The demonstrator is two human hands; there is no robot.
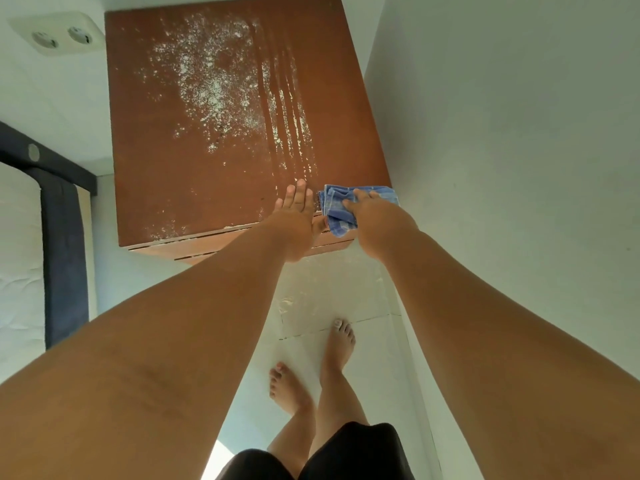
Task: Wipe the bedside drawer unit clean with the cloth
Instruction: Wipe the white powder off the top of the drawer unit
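The brown bedside drawer unit [180,188] stands against the wall, its top strewn with white powder [207,88] in the middle and streaked in lines toward the right. At the front right corner my right hand [372,220] grips a bunched blue checked cloth [337,209] that hangs partly over the front edge. Just left of the cloth, my left hand [294,220] is held flat with straight fingers at the unit's front edge, palm turned toward the cloth.
A white wall [502,133] runs close along the unit's right side. A double wall socket [57,34] sits at the upper left. A bed with a dark frame [62,237] and white mattress lies to the left. My bare feet [311,368] stand on white floor tiles.
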